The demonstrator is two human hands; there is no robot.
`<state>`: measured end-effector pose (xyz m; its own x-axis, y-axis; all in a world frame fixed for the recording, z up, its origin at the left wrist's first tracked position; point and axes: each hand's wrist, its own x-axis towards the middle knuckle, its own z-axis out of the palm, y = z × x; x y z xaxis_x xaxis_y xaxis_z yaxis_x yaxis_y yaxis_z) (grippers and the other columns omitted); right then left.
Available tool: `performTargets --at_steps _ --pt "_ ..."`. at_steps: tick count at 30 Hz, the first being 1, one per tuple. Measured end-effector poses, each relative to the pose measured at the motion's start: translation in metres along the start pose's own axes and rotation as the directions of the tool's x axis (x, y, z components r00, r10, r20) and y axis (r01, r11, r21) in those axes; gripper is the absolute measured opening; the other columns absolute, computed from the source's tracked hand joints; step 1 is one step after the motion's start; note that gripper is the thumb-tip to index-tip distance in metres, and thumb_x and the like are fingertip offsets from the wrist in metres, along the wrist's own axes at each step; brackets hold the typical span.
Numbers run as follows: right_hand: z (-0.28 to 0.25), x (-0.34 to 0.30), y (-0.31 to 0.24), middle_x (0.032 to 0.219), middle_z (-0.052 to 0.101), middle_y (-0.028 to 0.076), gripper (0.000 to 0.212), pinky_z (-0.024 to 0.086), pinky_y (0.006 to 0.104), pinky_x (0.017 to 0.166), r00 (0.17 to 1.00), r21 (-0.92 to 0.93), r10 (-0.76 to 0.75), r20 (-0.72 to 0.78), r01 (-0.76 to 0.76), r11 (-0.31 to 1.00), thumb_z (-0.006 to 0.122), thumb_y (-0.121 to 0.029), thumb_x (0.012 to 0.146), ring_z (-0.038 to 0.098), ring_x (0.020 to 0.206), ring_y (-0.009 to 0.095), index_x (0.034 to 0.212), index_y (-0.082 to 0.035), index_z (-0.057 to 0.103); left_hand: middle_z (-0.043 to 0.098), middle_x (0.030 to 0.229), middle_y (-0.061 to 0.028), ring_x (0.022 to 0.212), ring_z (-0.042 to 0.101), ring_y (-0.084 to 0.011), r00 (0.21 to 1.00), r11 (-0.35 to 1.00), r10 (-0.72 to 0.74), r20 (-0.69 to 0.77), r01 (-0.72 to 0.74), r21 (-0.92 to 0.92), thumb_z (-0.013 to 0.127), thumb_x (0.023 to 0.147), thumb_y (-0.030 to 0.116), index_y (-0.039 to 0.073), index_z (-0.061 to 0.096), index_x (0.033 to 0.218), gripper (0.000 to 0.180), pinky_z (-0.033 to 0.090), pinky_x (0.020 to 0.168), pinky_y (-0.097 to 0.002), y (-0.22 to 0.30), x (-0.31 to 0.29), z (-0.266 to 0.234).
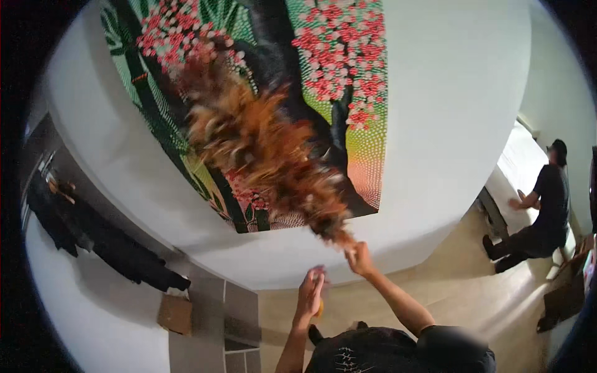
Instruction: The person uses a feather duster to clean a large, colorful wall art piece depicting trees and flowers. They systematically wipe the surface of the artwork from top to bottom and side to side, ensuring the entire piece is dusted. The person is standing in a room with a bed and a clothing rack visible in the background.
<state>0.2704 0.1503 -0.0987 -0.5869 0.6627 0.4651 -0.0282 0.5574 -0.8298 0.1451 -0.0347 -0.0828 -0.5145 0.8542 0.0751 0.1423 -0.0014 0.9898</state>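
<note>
Feather duster (267,155) clutched in my right hand (359,258), painting (342,68) behind; left hand (310,291) kinda open, can't tell if empty.

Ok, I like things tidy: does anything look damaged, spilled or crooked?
Nothing stands out. The painting shows no visible damage, though the feather duster in the right hand hides part; any slant may be lens distortion.
</note>
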Motion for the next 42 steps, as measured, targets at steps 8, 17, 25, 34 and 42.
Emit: performTargets --at_steps 8,17,25,34,42 --pt "0.04 -0.03 -0.072 0.113 0.063 0.022 0.023 0.047 0.05 0.093 0.984 0.155 -0.063 0.168 0.037 0.987 0.052 -0.016 0.1 0.061 0.104 0.04 0.117 -0.004 0.062 0.067 0.093 -0.011 0.076 0.063 -0.0237 0.86 0.645 0.475 0.187 -0.485 0.591 0.038 0.111 0.041 0.0 0.06 0.113 0.046 0.05 0.072 -0.0408 0.058 0.056 -0.013" --pt "-0.115 0.073 -0.086 0.125 0.059 0.019 0.021 0.039 0.0509 0.105 0.738 -0.348 -0.443 -0.509 0.294 0.89 0.061 -0.013 0.088 0.053 0.118 0.041 0.105 -0.003 0.067 0.053 0.074 -0.0059 0.063 0.05 -0.0166 0.89 0.889 0.456 -0.026 -0.454 0.051 0.048 0.108 0.037 0.007 0.06 0.096 0.035 0.045 0.059 -0.0364 0.025 0.082 -0.02" --pt "-0.178 0.152 -0.051 0.156 0.039 0.022 0.048 0.018 0.0569 0.119 0.457 -0.721 -0.641 -0.616 0.002 0.693 0.055 -0.021 0.092 0.028 0.149 0.044 0.137 -0.008 0.053 0.046 0.074 -0.0003 0.06 0.042 -0.0099 0.946 0.946 0.32 0.045 -0.316 -0.068 0.051 0.108 0.032 0.006 0.054 0.092 0.031 0.033 0.051 -0.0278 0.061 0.083 0.042" --pt "-0.178 0.149 -0.037 0.16 0.036 0.022 0.055 0.016 0.0574 0.121 0.491 -0.767 -0.664 -0.564 -0.013 0.642 0.056 -0.023 0.09 0.025 0.151 0.044 0.143 -0.009 0.05 0.054 0.073 -0.0032 0.057 0.053 -0.0167 0.914 0.91 0.345 0.215 -0.381 0.16 0.049 0.105 0.026 0.005 0.054 0.089 0.027 0.048 0.057 -0.0355 0.061 0.092 0.076" --pt "-0.178 0.149 -0.039 0.158 0.04 0.021 0.054 0.02 0.0549 0.121 0.46 -0.755 -0.668 -0.585 -0.007 0.656 0.057 -0.021 0.088 0.03 0.15 0.042 0.141 -0.011 0.056 0.05 0.064 -0.0024 0.053 0.048 -0.014 0.904 0.928 0.372 0.212 -0.361 -0.087 0.047 0.107 0.024 0.005 0.055 0.09 0.026 0.04 0.048 -0.03 0.066 0.111 0.106"
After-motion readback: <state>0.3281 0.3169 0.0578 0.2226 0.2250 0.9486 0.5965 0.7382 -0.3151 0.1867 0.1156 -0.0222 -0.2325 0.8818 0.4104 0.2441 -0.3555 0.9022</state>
